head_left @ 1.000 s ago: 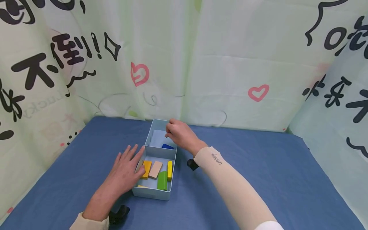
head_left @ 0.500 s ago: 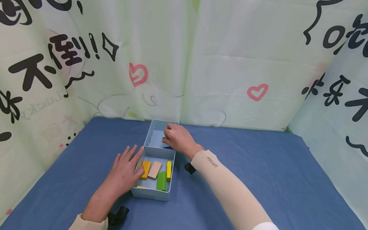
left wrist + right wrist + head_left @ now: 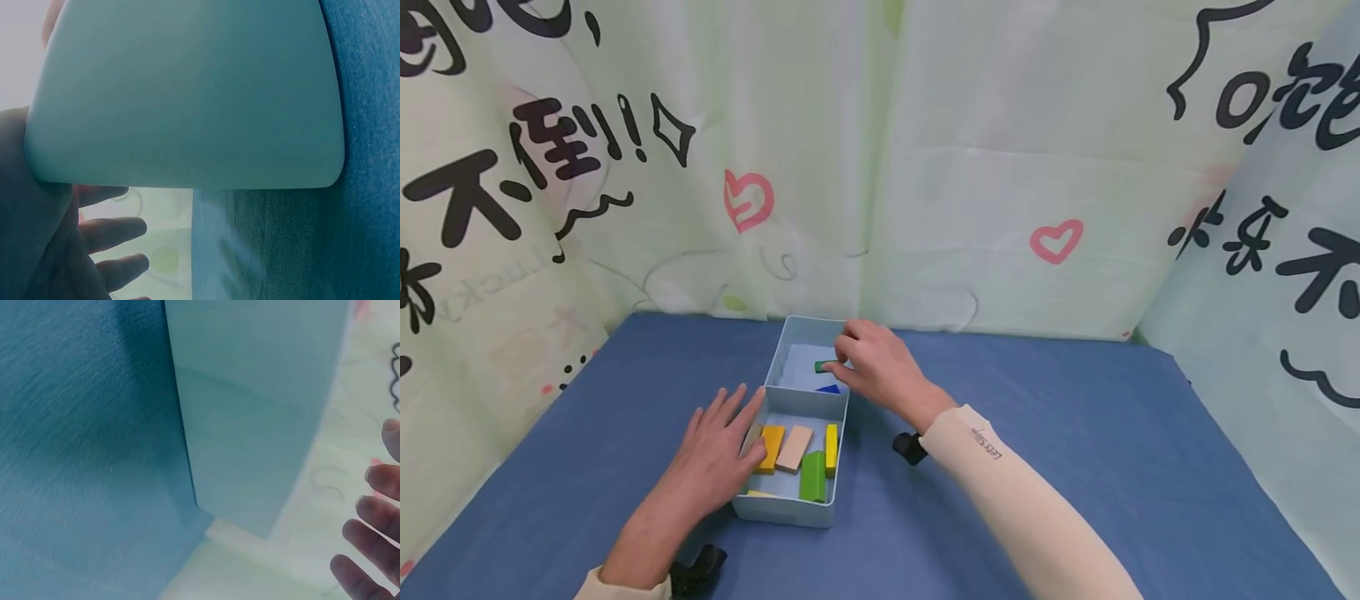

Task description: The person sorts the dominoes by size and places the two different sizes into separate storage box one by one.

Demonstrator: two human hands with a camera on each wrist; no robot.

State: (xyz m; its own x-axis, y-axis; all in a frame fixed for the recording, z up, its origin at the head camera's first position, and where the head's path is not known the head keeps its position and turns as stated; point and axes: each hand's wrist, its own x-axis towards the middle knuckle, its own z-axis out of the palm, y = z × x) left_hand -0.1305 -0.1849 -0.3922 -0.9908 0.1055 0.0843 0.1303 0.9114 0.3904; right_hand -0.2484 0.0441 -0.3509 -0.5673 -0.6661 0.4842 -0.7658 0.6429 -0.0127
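A light blue box (image 3: 786,513) with two compartments stands on the blue cloth. My left hand (image 3: 718,446) rests against its left side, fingers straight and spread, thumb reaching over the rim. In the near compartment lie an orange block (image 3: 771,448), a pinkish block (image 3: 794,448), a green block (image 3: 812,477) and a narrow yellow block (image 3: 831,450). Above the far compartment is my right hand (image 3: 880,367), thumb apart from the fingers. A dark green block (image 3: 821,367) shows by its thumb tip, partly hidden. Near the divider lies a blue block (image 3: 829,389). In the right wrist view the fingertips (image 3: 378,478) are loosely spread.
The blue cloth (image 3: 1037,467) spreads out on both sides of the box. A pale printed curtain (image 3: 970,167) closes off the back and sides. Black wrist devices sit below the left wrist (image 3: 700,571) and right wrist (image 3: 910,448).
My right hand has come down a little over the far compartment, and its thumb and fingers have parted. The dark green block has come into sight beside the thumb. My left hand keeps its place.
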